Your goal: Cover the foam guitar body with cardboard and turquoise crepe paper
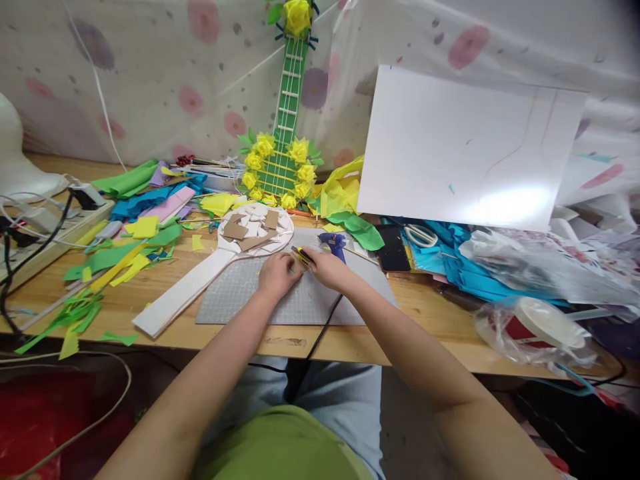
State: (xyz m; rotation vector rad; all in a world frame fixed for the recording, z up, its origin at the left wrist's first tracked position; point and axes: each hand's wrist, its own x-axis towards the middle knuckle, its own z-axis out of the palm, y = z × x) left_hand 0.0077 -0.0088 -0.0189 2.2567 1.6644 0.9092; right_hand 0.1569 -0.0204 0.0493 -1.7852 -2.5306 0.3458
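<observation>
My right hand [326, 268] is closed around a yellow and black utility knife [303, 256], its tip toward my left hand. My left hand [276, 275] pinches what looks like a small piece of cardboard [297, 269] over the grey cutting mat [240, 300]. Left of both hands lies a flat white guitar shape [183, 290], with scraps of white and brown board on its round end. Just beyond my right hand a blue glue gun [338, 245] rests on the mat, partly hidden by that hand.
A green paper guitar with yellow flowers [286, 127] stands at the back. Right of it leans a white board [465, 153]. Crepe paper scraps [135, 253] cover the left side. A phone [393, 248], scissors [421, 235] and wrapped tape roll [537, 327] lie right. A black cord [324, 330] crosses the front edge.
</observation>
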